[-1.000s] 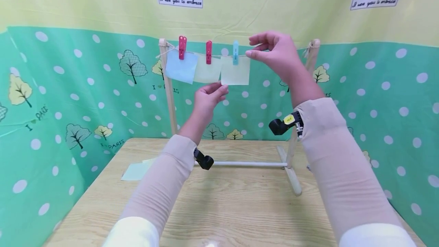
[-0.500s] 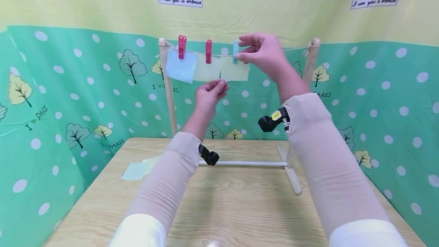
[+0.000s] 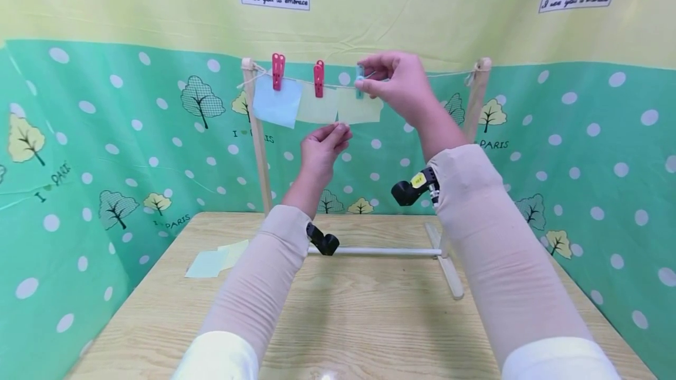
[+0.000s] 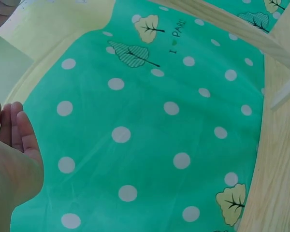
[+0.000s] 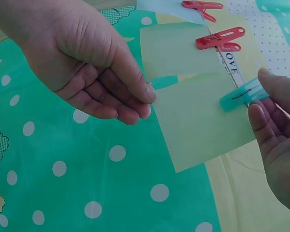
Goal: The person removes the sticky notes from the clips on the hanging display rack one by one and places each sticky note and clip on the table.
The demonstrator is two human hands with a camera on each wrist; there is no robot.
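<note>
Three square paper notes hang in a row on a string. The leftmost is a blue note (image 3: 277, 102) and the middle one a pale yellow note (image 3: 317, 107). On the right, another pale yellow note (image 5: 198, 125) hangs from a light blue clothespin (image 5: 237, 98). My right hand (image 3: 400, 81) pinches that clothespin's upper end between thumb and fingers. Below it, my left hand (image 3: 321, 148) pinches the right-hand note's lower left corner between thumb and fingertips. Red clothespins (image 3: 319, 78) hold the other two notes.
Wooden posts (image 3: 477, 98) hold up the string (image 3: 449, 74). A white bar (image 3: 385, 251) joins them low down, above the wooden table (image 3: 364, 321). Loose notes (image 3: 207, 264) lie at the table's left side. A patterned curtain (image 3: 158, 98) stands behind.
My right hand has moved left from beside the light blue clothespin and now pinches it. My left hand has risen slightly, and the right-hand note's lower edge has come up a little.
</note>
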